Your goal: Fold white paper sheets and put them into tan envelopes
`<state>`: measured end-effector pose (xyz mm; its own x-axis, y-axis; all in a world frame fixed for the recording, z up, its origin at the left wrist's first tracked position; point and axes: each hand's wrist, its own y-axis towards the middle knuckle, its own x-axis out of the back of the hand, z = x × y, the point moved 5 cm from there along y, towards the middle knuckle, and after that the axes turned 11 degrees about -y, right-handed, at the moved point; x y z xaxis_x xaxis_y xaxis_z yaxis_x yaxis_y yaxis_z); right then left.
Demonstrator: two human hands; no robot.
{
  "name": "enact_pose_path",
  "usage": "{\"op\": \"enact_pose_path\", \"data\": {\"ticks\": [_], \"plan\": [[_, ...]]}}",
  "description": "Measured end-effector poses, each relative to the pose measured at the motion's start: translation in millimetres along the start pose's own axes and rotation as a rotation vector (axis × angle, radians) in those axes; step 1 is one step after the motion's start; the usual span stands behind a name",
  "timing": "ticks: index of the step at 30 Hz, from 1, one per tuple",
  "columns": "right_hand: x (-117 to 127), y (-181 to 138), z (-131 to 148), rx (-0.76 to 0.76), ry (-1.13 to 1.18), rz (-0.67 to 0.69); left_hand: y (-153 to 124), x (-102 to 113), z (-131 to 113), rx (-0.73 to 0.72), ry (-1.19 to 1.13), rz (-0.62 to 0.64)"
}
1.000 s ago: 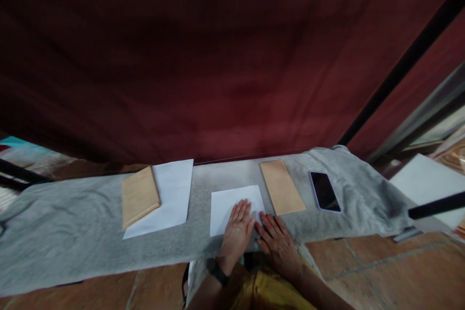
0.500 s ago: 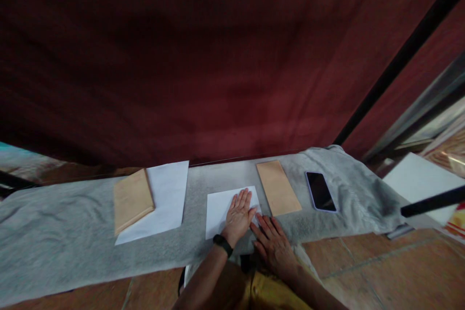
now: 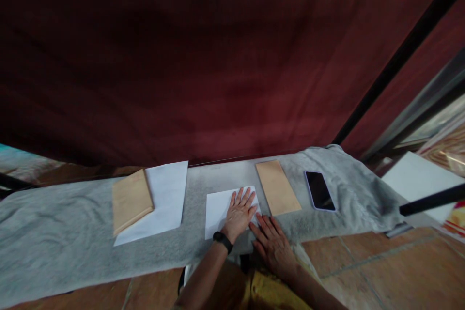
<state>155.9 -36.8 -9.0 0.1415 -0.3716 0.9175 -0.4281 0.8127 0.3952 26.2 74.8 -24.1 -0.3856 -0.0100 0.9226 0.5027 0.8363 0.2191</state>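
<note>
A sheet of white paper (image 3: 217, 207), apparently folded, lies on the grey cloth in front of me. Flat on its right half rests my left hand (image 3: 239, 214), fingers spread, a black band around the wrist. My right hand (image 3: 273, 244) lies just to the right and nearer to me, open, its fingertips at the paper's lower right edge. Neither hand grips anything. Beyond my right hand is a single brown envelope (image 3: 278, 188), lying flat and apart from the white paper.
A grey cloth (image 3: 72, 223) covers the long narrow surface. At left, a stack of brown envelopes (image 3: 132, 198) overlaps larger white paper (image 3: 169, 193). A phone (image 3: 320, 191) lies at right. A dark red curtain (image 3: 232, 82) hangs behind, with a black pole (image 3: 385, 72) at right.
The fingers of my left hand have spread apart a little on the paper. My right hand and the other things stay where they were.
</note>
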Motion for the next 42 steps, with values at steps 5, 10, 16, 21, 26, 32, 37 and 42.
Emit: {"op": "enact_pose_path", "data": {"ticks": [5, 10, 16, 21, 26, 32, 37, 42], "plan": [[-2.0, -0.4, 1.1, -0.033, 0.025, -0.012, -13.5, 3.8, -6.9, -0.075, -0.015, 0.027], [-4.2, -1.3, 3.2, -0.036, 0.022, -0.011, -34.5, 9.2, -15.9, -0.124, -0.027, 0.059], [-1.9, 0.4, 2.7, -0.034, 0.020, 0.025, -60.9, 18.1, -24.2, -0.139, -0.016, 0.064], [-3.7, -0.2, 0.9, -0.028, 0.013, 0.020, -86.3, 17.4, -26.3, -0.143, 0.035, 0.058], [-7.2, -1.0, -0.4, -0.026, 0.022, 0.028, -102.8, 17.1, -28.7, -0.144, 0.060, 0.051], [-12.4, 7.7, -1.4, -0.062, 0.086, 0.040, -101.0, 22.9, -31.6, -0.149, 0.027, 0.035], [-15.7, 31.1, 13.9, -0.060, 0.181, 0.008, -100.9, 24.7, -31.4, -0.152, -0.003, 0.033], [-31.3, 55.7, 31.2, -0.042, 0.165, 0.044, -103.6, 15.2, -31.1, -0.153, -0.023, 0.006]]}}
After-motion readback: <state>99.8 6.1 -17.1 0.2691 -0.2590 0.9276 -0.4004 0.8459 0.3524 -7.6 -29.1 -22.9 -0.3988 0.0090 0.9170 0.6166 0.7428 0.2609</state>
